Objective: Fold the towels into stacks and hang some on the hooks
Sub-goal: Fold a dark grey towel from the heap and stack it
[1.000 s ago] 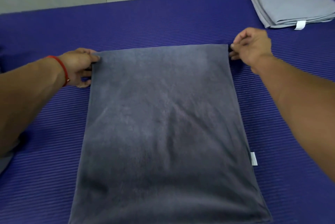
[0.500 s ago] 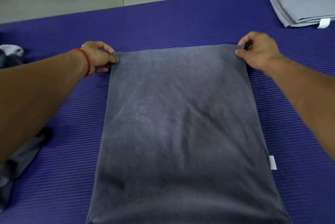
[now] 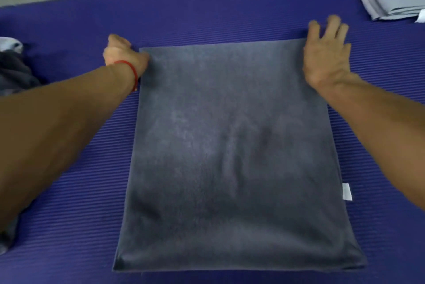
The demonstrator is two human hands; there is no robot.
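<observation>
One dark grey towel [image 3: 232,157], blank white tag [image 3: 346,191]; left hand [image 3: 124,56] grips its far-left corner, right hand [image 3: 326,58] lies spread on the far-right corner.

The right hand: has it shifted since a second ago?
Yes. The right hand was pinching the dark grey towel at its far right corner; now its fingers are spread and it lies over that corner, slightly inward.

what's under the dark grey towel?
The dark grey towel lies flat on the purple ribbed mat, which shows all round it. Anything beneath its middle is covered and cannot be seen.
</observation>
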